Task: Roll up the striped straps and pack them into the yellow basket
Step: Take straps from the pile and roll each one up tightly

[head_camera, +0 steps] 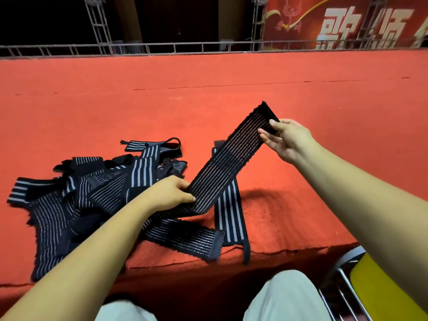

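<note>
**Operator:** Where does the work stand?

**Inspector:** You hold one striped strap (231, 158) stretched in the air above the red carpeted platform (208, 89), running from seven o'clock up to one o'clock. Your left hand (171, 193) grips its lower part, thumb on top and fingers curled beneath. Your right hand (286, 141) pinches the upper end between thumb and fingertips, with the other fingers loosely spread. I judge that you pull it taut so it lies flat and untwisted, which a tight roll requires. No roll is started.

**Operator:** And the others?

**Inspector:** The pile of straps (76, 195) lies tangled on the platform at nine o'clock of your left hand, just beside it. A wide-striped strap (229, 218) lies flat beneath the held one, its tail hanging over the platform edge towards six o'clock. None of them is rolled.

**Operator:** The basket?

**Inspector:** What I take for the yellow basket (382, 290), a yellow body in a metal frame, shows at five o'clock, below the platform and beside your right knee. Too little of it is in view to confirm that, and I cannot tell what it holds.

**Operator:** Any risk?

**Inspector:** The held strap's lower end passes under your left hand towards the heap. In my judgement it may drag its neighbours as you roll. Free that end first, then roll from your right hand's end.
</note>
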A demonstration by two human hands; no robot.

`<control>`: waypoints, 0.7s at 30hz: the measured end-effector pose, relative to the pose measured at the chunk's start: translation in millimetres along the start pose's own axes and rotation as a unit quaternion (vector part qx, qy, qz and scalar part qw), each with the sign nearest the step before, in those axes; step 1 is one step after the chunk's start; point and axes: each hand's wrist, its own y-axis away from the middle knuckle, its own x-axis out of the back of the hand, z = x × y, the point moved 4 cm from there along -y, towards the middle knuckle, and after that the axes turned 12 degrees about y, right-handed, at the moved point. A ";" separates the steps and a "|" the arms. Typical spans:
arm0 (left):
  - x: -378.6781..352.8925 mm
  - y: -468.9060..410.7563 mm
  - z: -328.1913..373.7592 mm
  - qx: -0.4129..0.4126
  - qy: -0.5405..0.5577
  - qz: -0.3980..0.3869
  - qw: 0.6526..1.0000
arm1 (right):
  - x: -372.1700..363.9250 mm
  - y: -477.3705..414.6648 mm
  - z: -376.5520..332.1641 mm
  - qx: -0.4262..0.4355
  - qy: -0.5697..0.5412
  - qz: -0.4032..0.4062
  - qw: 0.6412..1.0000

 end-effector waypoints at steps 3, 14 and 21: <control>-14.0 1.1 -8.6 0.064 0.181 -0.039 0.981 | 1.9 -1.5 2.1 0.023 0.008 -0.017 1.000; -95.0 0.6 -9.7 0.078 0.366 -0.108 0.921 | 1.3 -8.1 -16.1 0.116 0.163 -0.005 0.980; -152.2 -18.5 16.6 -0.010 0.197 -0.085 0.977 | -9.1 -17.2 -40.4 0.194 0.290 0.005 0.937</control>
